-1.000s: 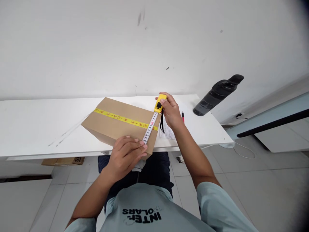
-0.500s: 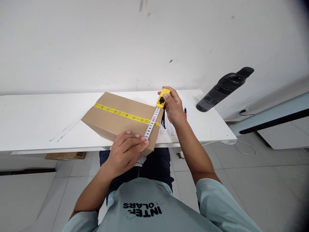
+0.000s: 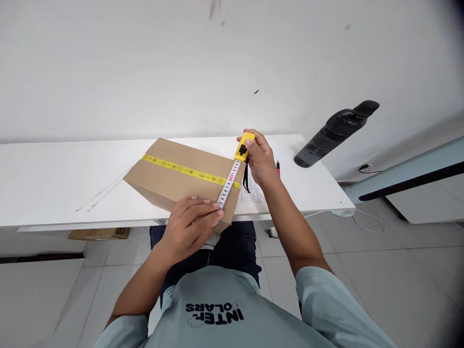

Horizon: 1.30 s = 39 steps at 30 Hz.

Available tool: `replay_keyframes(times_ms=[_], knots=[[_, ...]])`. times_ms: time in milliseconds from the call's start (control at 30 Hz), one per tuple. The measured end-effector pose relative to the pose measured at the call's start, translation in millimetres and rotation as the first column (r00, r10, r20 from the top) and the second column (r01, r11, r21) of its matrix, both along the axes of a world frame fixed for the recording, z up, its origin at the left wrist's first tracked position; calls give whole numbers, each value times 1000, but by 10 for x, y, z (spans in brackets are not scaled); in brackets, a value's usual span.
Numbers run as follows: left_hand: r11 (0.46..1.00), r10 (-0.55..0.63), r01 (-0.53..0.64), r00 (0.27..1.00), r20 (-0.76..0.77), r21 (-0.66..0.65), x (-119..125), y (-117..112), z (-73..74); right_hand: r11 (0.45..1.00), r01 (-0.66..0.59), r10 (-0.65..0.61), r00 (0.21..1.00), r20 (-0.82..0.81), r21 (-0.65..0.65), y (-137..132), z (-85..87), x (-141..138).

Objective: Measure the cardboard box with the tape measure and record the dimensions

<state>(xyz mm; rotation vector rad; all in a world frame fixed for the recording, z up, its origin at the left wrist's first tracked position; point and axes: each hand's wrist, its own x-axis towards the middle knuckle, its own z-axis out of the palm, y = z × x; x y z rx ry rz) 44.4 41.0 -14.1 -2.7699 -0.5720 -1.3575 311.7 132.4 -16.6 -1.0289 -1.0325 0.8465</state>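
White table (image 3: pixel 65 183): A long top runs along a scuffed wall (image 3: pixel 145 72) and carries the cardboard box (image 3: pixel 184 184), whose near right corner reaches past the table's front edge as seen from above.
Bottle (image 3: pixel 331 136): Dark and glossy, it stands well to the right of the cardboard box.
Paper (image 3: pixel 255 194): A sheet covered in fine marks lies just beside the cardboard box's right end, partly hidden by the right hand (image 3: pixel 261 162) and a dangling black strap (image 3: pixel 246 180).
Pen (image 3: pixel 278 168): Red and black, it lies to the right of the cardboard box, the right wrist blocking part of it.
Carton (image 3: pixel 97 234): Brown with dark lettering, it sits below the table, left of the cardboard box, cut off by the tabletop.
Cardboard box: Closed on top, with yellow packing tape (image 3: pixel 181 169) along its length (red characters repeat down the strip); its contents are out of sight.
Tape measure (image 3: pixel 244 146): The yellow case is at the cardboard box's far right corner; its numbered blade (image 3: pixel 229 183) slants over the top, crossing the packing tape.
Right hand: Clamped around the yellow case, thumb beside the black button.
Left hand (image 3: pixel 190 224): Fingers lie together over the blade's near end, at the cardboard box's near edge; whether they pinch it, I cannot tell.
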Motion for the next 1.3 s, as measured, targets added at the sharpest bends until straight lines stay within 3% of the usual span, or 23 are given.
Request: replay_keyframes(times_ms=[633,900,1000,1133,1233,1300], knots=[[997,44,-45,999,12,70,38,-25,-9,1000,20,-19,1000,-19,18,-27,-1,-10],[980,88,-95,995,48,176,41,-62,24,1000,26,-26,998,-63,3,-59,39,35],[967,122,-145,985,120,210,-36,-81,9,999,31,-29,999,-43,38,-321,126,134],[957,131,-189,958,257,220,-102,-149,62,985,-50,41,997,60,163,-944,120,221],[944,55,-115,979,196,310,-28,-190,152,970,-149,133,987,93,193,-1405,-21,88],[924,-35,-7,994,104,382,76,-196,177,964,-227,229,974,2,138,-1629,-150,-94]])
